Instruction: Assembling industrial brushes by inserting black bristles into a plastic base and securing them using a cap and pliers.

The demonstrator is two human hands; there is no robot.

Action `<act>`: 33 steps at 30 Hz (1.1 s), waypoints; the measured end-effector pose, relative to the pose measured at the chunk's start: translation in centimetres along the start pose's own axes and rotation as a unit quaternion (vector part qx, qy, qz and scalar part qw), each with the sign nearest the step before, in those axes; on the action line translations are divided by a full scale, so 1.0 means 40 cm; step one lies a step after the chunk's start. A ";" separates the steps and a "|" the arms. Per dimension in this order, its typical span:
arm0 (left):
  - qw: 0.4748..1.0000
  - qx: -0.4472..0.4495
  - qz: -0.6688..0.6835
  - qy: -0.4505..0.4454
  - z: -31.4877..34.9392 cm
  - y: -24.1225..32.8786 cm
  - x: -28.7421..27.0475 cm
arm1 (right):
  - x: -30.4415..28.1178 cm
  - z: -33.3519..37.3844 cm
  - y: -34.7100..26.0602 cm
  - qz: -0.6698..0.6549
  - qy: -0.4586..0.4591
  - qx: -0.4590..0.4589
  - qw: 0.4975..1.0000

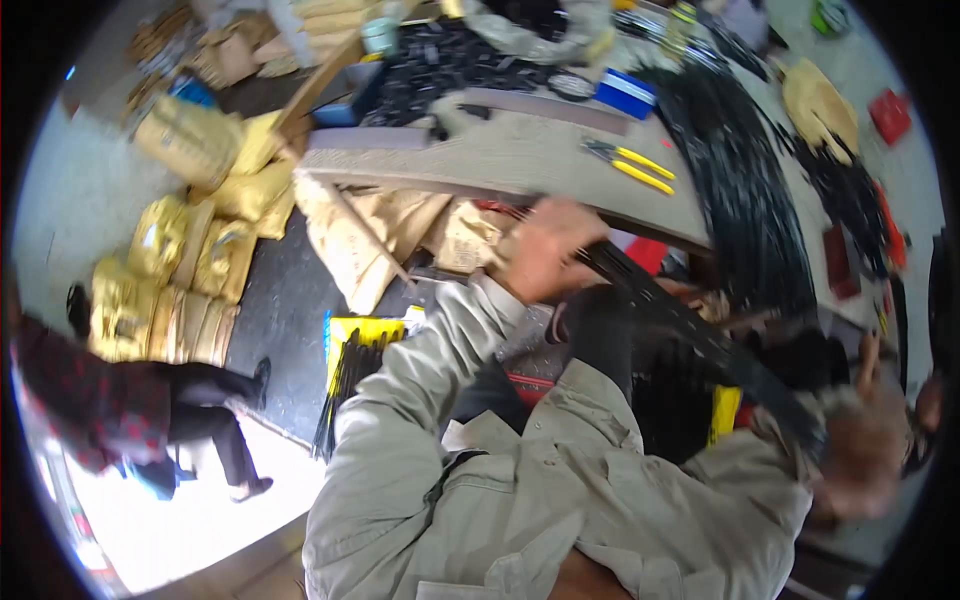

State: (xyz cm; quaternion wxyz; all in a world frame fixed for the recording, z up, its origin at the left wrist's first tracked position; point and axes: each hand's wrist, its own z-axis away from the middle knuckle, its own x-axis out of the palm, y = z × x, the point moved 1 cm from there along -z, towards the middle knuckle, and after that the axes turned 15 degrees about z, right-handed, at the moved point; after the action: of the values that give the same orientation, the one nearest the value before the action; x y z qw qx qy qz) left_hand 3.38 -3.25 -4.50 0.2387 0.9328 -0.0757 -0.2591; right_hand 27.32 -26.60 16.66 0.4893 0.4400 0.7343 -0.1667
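Observation:
A long, flat black strip (705,345) slants across in front of me, from the table's edge down to the right. At its upper end my left hand (555,245) is closed round it, just below the edge of the table (400,160). My right hand (860,460) is at the lower end, blurred by motion, and the strip runs into its grip; the single fingers do not show sharply. Whether it is one strip or a few stacked together, I cannot tell. Cutting pliers (632,165) with yellow handles lie on the table beyond my left hand.
A thick bundle of black strips (740,190) hangs over the table's edge. Behind are a pile of small black parts (440,65) and a blue-white box (626,93). Filled sacks (190,140) stand at left, where another person (130,400) walks. Black strips (345,385) stand beside my left arm.

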 end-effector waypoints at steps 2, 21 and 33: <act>0.993 -0.004 0.055 0.106 0.017 0.098 0.006 | 0.063 0.125 0.155 -0.084 0.021 -0.019 0.996; 0.779 0.134 -0.290 -0.540 0.036 0.082 0.001 | 1.394 0.364 -0.321 -0.673 -0.163 -0.140 0.708; 0.763 0.190 -0.273 -0.554 0.089 0.123 0.115 | 0.890 0.097 -0.286 -0.715 -0.187 0.268 0.618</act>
State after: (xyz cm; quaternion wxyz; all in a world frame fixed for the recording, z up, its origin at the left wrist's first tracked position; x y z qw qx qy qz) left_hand 5.35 -10.24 -6.85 -0.1072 0.6342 0.0151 -0.7656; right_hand 15.51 -18.41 -18.06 0.2027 -0.1526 0.6323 -0.7320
